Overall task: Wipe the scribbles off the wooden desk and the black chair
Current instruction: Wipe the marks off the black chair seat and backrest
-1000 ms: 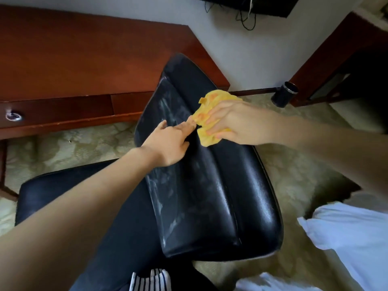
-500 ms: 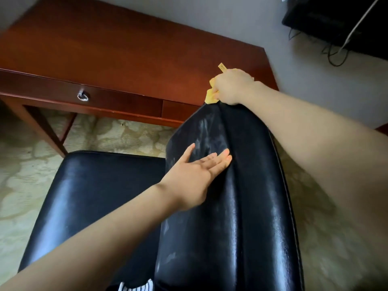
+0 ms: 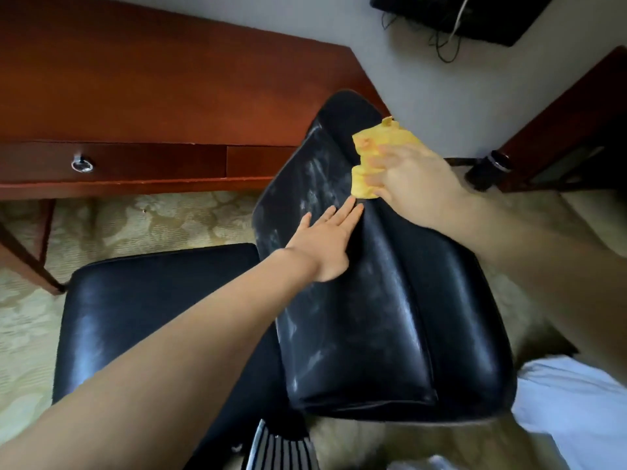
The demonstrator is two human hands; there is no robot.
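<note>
The black chair's backrest (image 3: 400,317) fills the middle of the head view, with whitish smears (image 3: 315,184) across its left half. My left hand (image 3: 325,242) lies flat on the backrest, fingers straight. My right hand (image 3: 410,181) grips a crumpled yellow cloth (image 3: 369,154) against the upper backrest, just above my left fingertips; it is blurred. The chair's black seat (image 3: 142,300) lies lower left. The wooden desk (image 3: 152,89) stands behind the chair at the upper left.
A drawer with a metal ring pull (image 3: 82,164) faces me under the desk top. A dark cylindrical object (image 3: 485,171) stands on the patterned carpet (image 3: 135,218) by brown furniture (image 3: 570,130) at right. Black cables (image 3: 444,42) hang on the wall. White fabric (image 3: 573,408) lies lower right.
My right hand has brought the cloth down from the top edge of the backrest onto its upper face. My left hand stays flat on the backrest. The camera view has shifted.
</note>
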